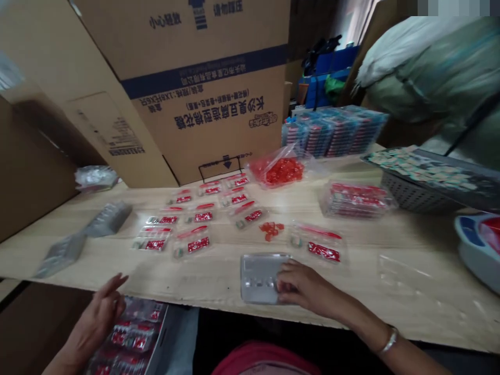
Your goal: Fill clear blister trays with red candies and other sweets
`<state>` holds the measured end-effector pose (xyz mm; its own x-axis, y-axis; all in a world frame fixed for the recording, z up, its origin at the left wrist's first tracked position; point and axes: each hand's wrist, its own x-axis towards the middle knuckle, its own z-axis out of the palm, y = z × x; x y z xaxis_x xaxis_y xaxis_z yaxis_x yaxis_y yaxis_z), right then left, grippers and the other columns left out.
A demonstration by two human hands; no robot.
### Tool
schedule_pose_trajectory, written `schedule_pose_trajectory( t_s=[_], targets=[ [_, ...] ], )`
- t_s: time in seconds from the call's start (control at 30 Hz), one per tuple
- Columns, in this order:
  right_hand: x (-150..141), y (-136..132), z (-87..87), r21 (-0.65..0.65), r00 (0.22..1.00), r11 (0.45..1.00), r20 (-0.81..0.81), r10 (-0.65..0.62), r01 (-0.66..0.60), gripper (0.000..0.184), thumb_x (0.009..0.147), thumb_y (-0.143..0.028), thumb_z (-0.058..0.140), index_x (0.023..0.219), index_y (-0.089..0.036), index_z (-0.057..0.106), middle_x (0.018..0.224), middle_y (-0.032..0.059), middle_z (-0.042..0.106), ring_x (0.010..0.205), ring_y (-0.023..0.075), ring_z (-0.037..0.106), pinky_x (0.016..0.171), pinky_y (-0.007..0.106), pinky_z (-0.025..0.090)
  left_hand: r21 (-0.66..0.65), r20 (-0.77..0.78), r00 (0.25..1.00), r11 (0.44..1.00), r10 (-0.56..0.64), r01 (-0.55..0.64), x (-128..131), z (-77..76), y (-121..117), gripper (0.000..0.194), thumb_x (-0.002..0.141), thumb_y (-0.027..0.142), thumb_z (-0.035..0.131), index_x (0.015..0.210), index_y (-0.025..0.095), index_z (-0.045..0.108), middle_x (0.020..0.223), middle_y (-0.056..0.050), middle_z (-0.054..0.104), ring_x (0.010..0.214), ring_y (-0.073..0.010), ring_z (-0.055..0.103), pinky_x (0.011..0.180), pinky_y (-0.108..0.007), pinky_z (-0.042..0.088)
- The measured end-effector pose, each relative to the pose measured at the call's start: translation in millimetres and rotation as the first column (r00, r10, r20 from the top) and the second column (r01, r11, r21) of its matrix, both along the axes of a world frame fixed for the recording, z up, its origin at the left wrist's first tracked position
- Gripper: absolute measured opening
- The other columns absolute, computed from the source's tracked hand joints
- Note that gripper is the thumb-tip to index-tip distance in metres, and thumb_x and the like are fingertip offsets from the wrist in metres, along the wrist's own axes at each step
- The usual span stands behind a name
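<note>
My right hand is closed on the right end of a clear plastic blister tray lying near the table's front edge; whether it is one tray or a stack I cannot tell. My left hand hovers at the front edge on the left, index finger stretched out and the others loosely bent, nothing visible in it. Just beyond my right hand sits a filled clear pack with a red strip and a red patterned piece. Small red pieces lie loose beside it. More filled packs stand in rows to the left.
Below my left hand is a box of finished packs. Stacked clear trays lie left. Behind are a large carton, a bag of red pieces and stacked packs. At right are a pack stack, basket and basin.
</note>
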<state>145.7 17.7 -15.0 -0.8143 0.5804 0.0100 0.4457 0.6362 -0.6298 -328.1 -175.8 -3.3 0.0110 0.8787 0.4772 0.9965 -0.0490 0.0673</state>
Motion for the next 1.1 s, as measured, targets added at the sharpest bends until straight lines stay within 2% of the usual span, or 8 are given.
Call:
schedule_pose_trajectory(
  t_s=[0.17, 0.33, 0.47, 0.57, 0.67, 0.73, 0.87, 1.1],
  targets=[
    [-5.0, -3.6, 9.6, 0.133, 0.977, 0.978, 0.157, 0.141, -0.162, 0.009, 0.083, -0.018, 0.063, 0.074, -0.018, 0.064, 0.079, 0.0020, 0.062, 0.077, 0.0163, 0.056, 0.069, 0.026, 0.039, -0.269, -0.207, 0.971, 0.961, -0.120, 0.061, -35.2, -21.1, -7.7, 0.024, 0.086, 0.026, 0.041, 0.097, 0.020, 0.062, 0.112, -0.009, 0.069, 0.096, -0.0200, 0.068, 0.078, -0.029, 0.058],
    [-14.6, -21.1, 12.8, 0.333, 0.944, 0.917, 0.311, 0.112, -0.219, 0.015, 0.081, -0.007, 0.058, 0.088, -0.016, 0.068, 0.089, 0.0069, 0.065, 0.080, 0.0206, 0.058, 0.074, 0.032, 0.042, -0.169, -0.346, 0.857, 0.924, -0.382, 0.343, -41.6, -15.0, 11.3, 0.014, 0.084, 0.021, 0.047, 0.082, 0.023, 0.061, 0.117, -0.007, 0.067, 0.099, -0.0213, 0.066, 0.086, -0.032, 0.054],
    [-17.5, -13.6, 12.2, 0.285, 0.966, 0.938, 0.220, 0.135, -0.197, 0.009, 0.084, -0.025, 0.064, 0.081, -0.017, 0.067, 0.086, 0.0049, 0.063, 0.082, 0.0186, 0.055, 0.075, 0.030, 0.041, 0.032, -0.324, 0.867, 0.912, -0.379, 0.410, 23.9, -16.2, 33.1, 0.012, 0.081, 0.022, 0.057, 0.093, 0.019, 0.057, 0.132, -0.015, 0.055, 0.117, -0.0287, 0.056, 0.097, -0.043, 0.046],
    [-17.8, -2.1, 8.3, 0.298, 0.994, 0.950, 0.079, 0.071, -0.092, 0.028, 0.076, -0.045, 0.072, 0.079, -0.017, 0.066, 0.093, 0.0059, 0.059, 0.092, 0.0205, 0.050, 0.082, 0.032, 0.038, -0.066, -0.173, 0.863, 0.880, -0.474, 0.470, 117.0, -18.3, 62.7, 0.024, 0.083, 0.026, 0.058, 0.106, 0.020, 0.055, 0.137, -0.015, 0.050, 0.126, -0.0284, 0.047, 0.102, -0.044, 0.041],
    [-15.7, 2.7, 5.0, 0.253, 0.998, 0.967, 0.059, 0.016, -0.030, 0.024, 0.075, -0.039, 0.075, 0.075, -0.018, 0.064, 0.090, 0.0030, 0.058, 0.088, 0.0177, 0.051, 0.080, 0.030, 0.037, -0.215, 0.021, 0.857, 0.835, -0.515, 0.507, 198.8, -17.1, 104.0, 0.034, 0.083, 0.042, 0.059, 0.109, 0.020, 0.056, 0.144, -0.015, 0.041, 0.136, -0.0361, 0.030, 0.104, -0.056, 0.033],
    [-11.8, 1.7, 4.7, 0.193, 0.997, 0.981, 0.082, 0.012, -0.028, 0.018, 0.076, -0.033, 0.075, 0.075, -0.018, 0.065, 0.086, 0.0006, 0.057, 0.083, 0.0151, 0.053, 0.077, 0.027, 0.037, -0.284, 0.182, 0.828, 0.778, -0.530, 0.560, 229.5, -16.4, 131.5, 0.029, 0.079, 0.044, 0.063, 0.097, 0.021, 0.060, 0.131, -0.014, 0.052, 0.130, -0.0355, 0.038, 0.102, -0.056, 0.035],
    [-1.4, -2.2, 2.3, 0.031, 0.997, 0.999, 0.065, 0.030, -0.032, 0.012, 0.078, -0.028, 0.074, 0.083, -0.019, 0.067, 0.084, -0.0022, 0.056, 0.072, 0.0099, 0.053, 0.064, 0.019, 0.036, -0.309, 0.455, 0.707, 0.649, -0.541, 0.695, 244.0, -20.9, 166.1, 0.034, 0.063, 0.043, 0.080, 0.071, 0.019, 0.057, 0.105, -0.007, 0.057, 0.106, -0.0260, 0.051, 0.089, -0.039, 0.047],
    [2.4, 5.5, -0.6, -0.004, 0.995, 0.996, 0.051, 0.091, -0.091, 0.010, 0.080, -0.024, 0.072, 0.083, -0.016, 0.067, 0.086, -0.0010, 0.057, 0.073, 0.0092, 0.055, 0.064, 0.017, 0.039, -0.323, 0.543, 0.664, 0.603, -0.514, 0.730, 241.3, -27.0, 172.4, 0.045, 0.057, 0.053, 0.081, 0.067, 0.018, 0.055, 0.103, -0.007, 0.052, 0.101, -0.0244, 0.046, 0.086, -0.036, 0.045]
  ],
)
